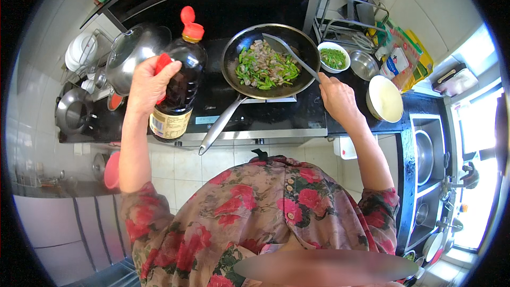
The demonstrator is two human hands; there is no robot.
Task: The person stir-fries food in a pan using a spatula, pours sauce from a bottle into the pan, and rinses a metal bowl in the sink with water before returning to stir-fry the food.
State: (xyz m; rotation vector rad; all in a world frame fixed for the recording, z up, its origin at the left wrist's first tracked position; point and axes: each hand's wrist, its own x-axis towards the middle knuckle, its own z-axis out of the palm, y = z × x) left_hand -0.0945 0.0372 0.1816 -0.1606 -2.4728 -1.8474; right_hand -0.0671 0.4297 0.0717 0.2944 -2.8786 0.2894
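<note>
My left hand (149,83) grips the red handle of a large plastic bottle of dark liquid (179,83), held upright left of the pan with its red flip cap open. The fingers of my right hand (336,93) are closed on the handle of a metal spatula (293,54), whose blade rests in the frying pan (232,81). In the pan, sliced green peppers (285,73) lie mixed with pieces of meat (261,57). The pan sits on the black stove, its steel handle (223,123) pointing towards me and to the left.
A white bowl of chopped greens (334,59), a steel bowl (363,65) and a cream bowl (384,99) stand right of the pan. Behind them is a metal knife rack (338,20). A domed wok lid (137,54) leans at the left, near stacked white bowls (81,52). The sink (424,157) is far right.
</note>
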